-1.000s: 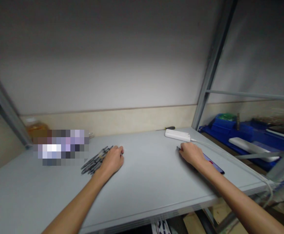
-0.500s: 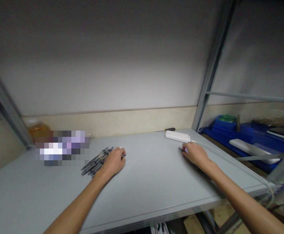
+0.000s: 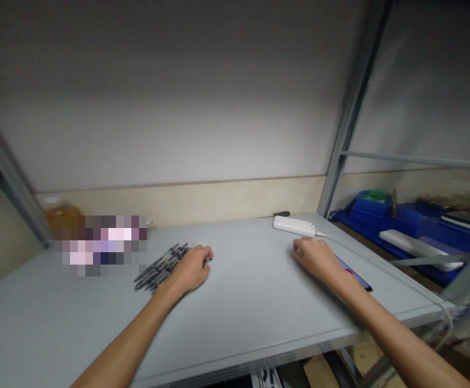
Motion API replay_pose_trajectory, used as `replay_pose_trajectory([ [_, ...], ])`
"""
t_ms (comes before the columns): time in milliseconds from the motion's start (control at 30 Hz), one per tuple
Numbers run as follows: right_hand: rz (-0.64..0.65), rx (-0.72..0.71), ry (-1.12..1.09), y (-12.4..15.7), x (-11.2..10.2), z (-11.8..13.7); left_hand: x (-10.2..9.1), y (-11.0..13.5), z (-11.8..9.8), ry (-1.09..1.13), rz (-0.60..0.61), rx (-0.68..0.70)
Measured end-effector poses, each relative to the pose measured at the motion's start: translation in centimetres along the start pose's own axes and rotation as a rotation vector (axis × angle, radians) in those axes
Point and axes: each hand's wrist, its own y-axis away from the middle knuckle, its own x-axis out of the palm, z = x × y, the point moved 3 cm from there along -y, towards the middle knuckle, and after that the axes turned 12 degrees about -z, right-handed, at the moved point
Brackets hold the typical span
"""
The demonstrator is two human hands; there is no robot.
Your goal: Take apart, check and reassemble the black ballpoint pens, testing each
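Note:
A loose pile of dark pens (image 3: 158,272) lies on the left half of the grey table. My left hand (image 3: 194,267) rests at the pile's right edge, fingers curled and thumb pinched in. A small glint shows at its fingertips, too little to name. To the right, my right hand (image 3: 311,256) is closed with its fingers bent under, so anything inside stays hidden. A smartphone (image 3: 356,275) with a lit screen lies flat beside my right wrist, partly covered by the forearm.
A white power strip (image 3: 293,226) with its cable and a screwdriver (image 3: 281,214) lie at the back. Blue trays (image 3: 366,210) stand beyond the metal post on the right. Pixelated items and an amber container (image 3: 67,214) sit at the back left.
My right hand has shifted slightly left, off the phone's far end, and more of the phone shows beside the wrist. My left hand has barely moved.

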Motion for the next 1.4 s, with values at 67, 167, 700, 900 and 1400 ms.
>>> replay_pose_trajectory([
  [67, 0.024, -0.176, -0.218, 0.7, 0.2, 2.7, 0.2, 0.1, -0.6, 0.102, 0.010, 0.047],
  [167, -0.011, -0.345, -0.455, 1.8, 0.2, 6.8, 0.4, 0.3, -1.7, 0.299, 0.022, 0.096],
  [700, -0.181, -0.172, -0.872, 0.8, 0.6, 11.0, -0.3, 0.6, -3.1, 0.449, -0.067, 0.163],
  [900, -0.227, 0.133, -0.990, 0.0, 0.7, 8.5, -0.7, 0.3, -1.6, 0.239, -0.081, 0.166],
  [1400, -0.401, -0.007, -0.736, 0.1, -0.5, 8.1, -1.7, 0.1, -1.9, 0.254, -0.358, 0.271],
])
